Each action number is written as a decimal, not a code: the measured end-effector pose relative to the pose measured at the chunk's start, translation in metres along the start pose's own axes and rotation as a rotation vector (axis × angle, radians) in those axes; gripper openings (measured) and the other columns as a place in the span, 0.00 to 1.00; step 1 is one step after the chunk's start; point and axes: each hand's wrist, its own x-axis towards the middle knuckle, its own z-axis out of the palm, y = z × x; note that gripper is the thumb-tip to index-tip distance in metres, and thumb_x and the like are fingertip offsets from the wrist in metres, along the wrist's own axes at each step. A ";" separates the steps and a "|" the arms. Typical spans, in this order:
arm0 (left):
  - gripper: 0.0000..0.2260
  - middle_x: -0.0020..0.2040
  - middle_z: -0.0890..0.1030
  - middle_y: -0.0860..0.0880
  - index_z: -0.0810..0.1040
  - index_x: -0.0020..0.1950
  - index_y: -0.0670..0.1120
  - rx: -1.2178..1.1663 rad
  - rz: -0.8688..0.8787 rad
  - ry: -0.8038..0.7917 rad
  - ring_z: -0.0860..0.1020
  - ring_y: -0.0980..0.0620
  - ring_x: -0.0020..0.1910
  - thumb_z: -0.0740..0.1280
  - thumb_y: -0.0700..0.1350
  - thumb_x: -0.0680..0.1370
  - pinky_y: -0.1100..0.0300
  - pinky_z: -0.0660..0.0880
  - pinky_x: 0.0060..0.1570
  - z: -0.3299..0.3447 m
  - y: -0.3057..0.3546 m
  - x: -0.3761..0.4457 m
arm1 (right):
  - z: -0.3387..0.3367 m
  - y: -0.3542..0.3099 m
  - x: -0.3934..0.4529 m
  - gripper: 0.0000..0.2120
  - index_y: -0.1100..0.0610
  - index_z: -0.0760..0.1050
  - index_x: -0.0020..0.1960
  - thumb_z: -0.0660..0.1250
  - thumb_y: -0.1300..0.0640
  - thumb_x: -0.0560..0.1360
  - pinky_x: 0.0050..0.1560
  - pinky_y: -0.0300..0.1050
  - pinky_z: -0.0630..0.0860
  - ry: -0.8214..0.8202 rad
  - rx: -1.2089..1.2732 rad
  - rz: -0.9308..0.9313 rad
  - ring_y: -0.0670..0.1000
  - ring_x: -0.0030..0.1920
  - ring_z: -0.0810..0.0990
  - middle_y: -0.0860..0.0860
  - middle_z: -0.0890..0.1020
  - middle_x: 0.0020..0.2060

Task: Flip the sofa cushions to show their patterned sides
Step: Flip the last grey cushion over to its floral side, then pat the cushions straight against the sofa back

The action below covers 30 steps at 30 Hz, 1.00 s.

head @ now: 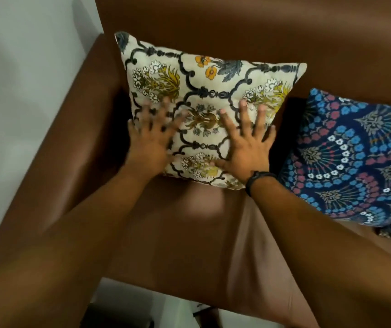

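A square cream cushion (210,107) printed with dark lattice, yellow sprays and orange flowers leans against the brown leather sofa (213,233) back at centre frame. The left hand (150,138) and right hand (249,143) press flat on it, fingers spread, gripping nothing. A navy cushion with blue and pink fan patterns (353,159) lies at right. No writing is readable.

You are pressing both flat, spread palms against woven cloth: the cream square cushion with the dark lattice and floral print (204,95) is showing a matt, slightly coarse weave under your left hand (150,140) and right hand (249,147). Just right of your right hand, the navy cloth cushion with blue and pink flower arcs (355,157) is looking equally matt. Around them, the brown leather-like sofa (189,221) is gleaming smooth with soft sheen. The black wristband (256,179) is looking matt.
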 end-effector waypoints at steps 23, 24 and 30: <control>0.64 0.85 0.56 0.44 0.38 0.85 0.60 -0.957 -0.129 -0.138 0.61 0.42 0.81 0.84 0.57 0.66 0.42 0.65 0.74 -0.006 0.330 0.046 | -0.119 0.327 -0.130 0.67 0.49 0.50 0.84 0.82 0.29 0.57 0.78 0.63 0.64 0.285 0.625 0.822 0.61 0.80 0.62 0.59 0.58 0.81; 0.66 0.85 0.56 0.43 0.37 0.85 0.60 -0.954 -0.156 -0.131 0.62 0.41 0.81 0.85 0.55 0.64 0.42 0.66 0.73 -0.003 0.334 0.050 | -0.118 0.335 -0.128 0.69 0.45 0.48 0.84 0.82 0.29 0.55 0.79 0.61 0.63 0.210 0.669 0.787 0.60 0.80 0.62 0.57 0.57 0.82; 0.62 0.82 0.64 0.42 0.44 0.86 0.59 -0.899 -0.185 0.009 0.67 0.41 0.79 0.85 0.49 0.65 0.41 0.67 0.74 -0.012 0.335 0.062 | -0.116 0.331 -0.125 0.72 0.40 0.43 0.85 0.84 0.31 0.54 0.76 0.54 0.64 0.152 0.812 0.690 0.59 0.78 0.66 0.55 0.61 0.81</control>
